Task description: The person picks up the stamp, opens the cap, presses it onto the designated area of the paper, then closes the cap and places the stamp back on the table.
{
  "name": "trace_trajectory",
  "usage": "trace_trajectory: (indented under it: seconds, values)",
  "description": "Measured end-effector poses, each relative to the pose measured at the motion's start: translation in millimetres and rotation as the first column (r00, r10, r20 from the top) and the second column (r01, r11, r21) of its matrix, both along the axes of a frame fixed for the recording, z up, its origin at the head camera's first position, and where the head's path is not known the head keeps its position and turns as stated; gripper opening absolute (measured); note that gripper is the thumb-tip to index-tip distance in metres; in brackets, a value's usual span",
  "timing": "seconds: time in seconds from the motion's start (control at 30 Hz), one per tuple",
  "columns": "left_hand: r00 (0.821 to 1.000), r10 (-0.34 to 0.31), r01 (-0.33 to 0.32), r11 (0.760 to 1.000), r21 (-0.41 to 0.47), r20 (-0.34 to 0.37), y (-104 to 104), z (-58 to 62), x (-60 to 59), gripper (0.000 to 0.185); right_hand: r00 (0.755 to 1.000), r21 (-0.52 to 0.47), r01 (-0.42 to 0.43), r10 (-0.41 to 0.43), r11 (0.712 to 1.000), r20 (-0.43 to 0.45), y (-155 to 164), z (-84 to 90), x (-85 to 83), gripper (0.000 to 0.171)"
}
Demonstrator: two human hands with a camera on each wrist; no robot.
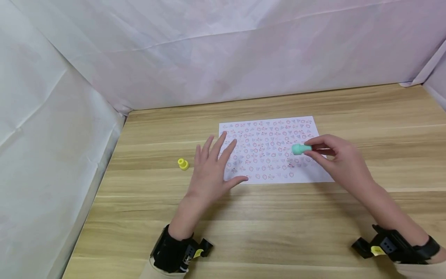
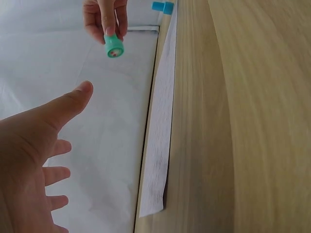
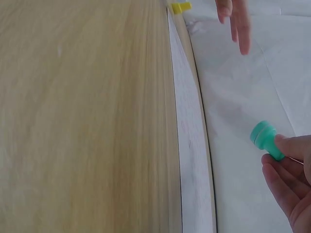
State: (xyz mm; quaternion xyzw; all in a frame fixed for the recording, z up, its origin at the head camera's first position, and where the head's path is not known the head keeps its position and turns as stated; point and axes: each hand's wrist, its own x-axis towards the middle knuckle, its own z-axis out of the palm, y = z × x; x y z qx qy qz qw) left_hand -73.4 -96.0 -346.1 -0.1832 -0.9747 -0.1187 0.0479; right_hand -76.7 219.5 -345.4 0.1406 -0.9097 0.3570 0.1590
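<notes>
Head view: the right hand (image 1: pixel 339 159) pinches a small mint-green round stamp (image 1: pixel 300 148) between thumb and fingertips, holding it over the right part of a white paper sheet printed with rows of small red and blue marks (image 1: pixel 275 131). The sheet lies flat on a light wooden table (image 1: pixel 278 232). The left hand (image 1: pixel 212 170) is released, fingers straight and spread, over the sheet's left edge. A small yellow plastic stamp cap (image 1: pixel 182 164) stands on the table left of that hand, apart from the sheet. Left wrist view: the left hand (image 2: pixel 34 155) is open, and the stamp (image 2: pixel 113 47) shows a reddish face. Right wrist view: the fingers (image 3: pixel 286 174) grasp the stamp (image 3: pixel 265 138); the yellow cap (image 3: pixel 181 7) sits at the far edge.
</notes>
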Motion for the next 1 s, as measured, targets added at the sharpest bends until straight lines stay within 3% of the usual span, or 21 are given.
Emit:
trace_trajectory:
  seconds: [0.33, 0.67, 1.0]
  values:
    - [0.995, 0.093, -0.091, 0.994, -0.06, 0.047, -23, 0.4, -3.7, 0.099, 0.996, -0.037, 0.079, -0.08, 0.996, -0.046, 32, 4.0, -6.5, 0.03]
    - [0.985, 0.152, -0.15, 0.988, -0.041, 0.075, -53, -1.2, -6.7, 0.1, 0.986, -0.003, 0.16, -0.16, 0.987, -0.045, 67, 2.8, -10.6, 0.024]
    - [0.969, 0.214, -0.21, 0.977, -0.046, 0.124, -78, -4.9, -8.3, 0.1, 0.973, 0.093, 0.223, -0.227, 0.97, 0.043, 86, -4.4, -11.8, 0.026]
